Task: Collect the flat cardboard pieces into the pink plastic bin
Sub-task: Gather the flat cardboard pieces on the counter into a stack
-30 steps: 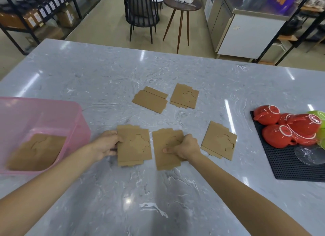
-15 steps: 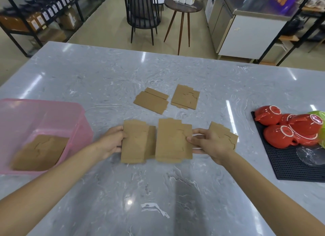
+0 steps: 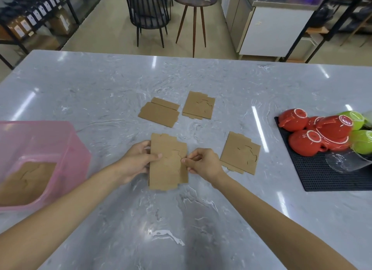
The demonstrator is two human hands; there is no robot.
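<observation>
On the grey marble table [image 3: 201, 219], a black rubber mat [image 3: 322, 179] lay at the right edge, with red cups [image 3: 314, 137] and green cups [image 3: 360, 133] upside down on it, beside a clear glass [image 3: 346, 161]. Behind the table stood a black chair [image 3: 147, 12] and a small round side table [image 3: 194, 0].

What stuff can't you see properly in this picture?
Head view only:
- Pink bin: left side cut off by the frame edge.
- Cardboard inside it: blurred through the tinted wall; count unclear.
- Held cardboard stack: lower pieces covered by the top one.
- Green cups: cut off at the right edge.
</observation>
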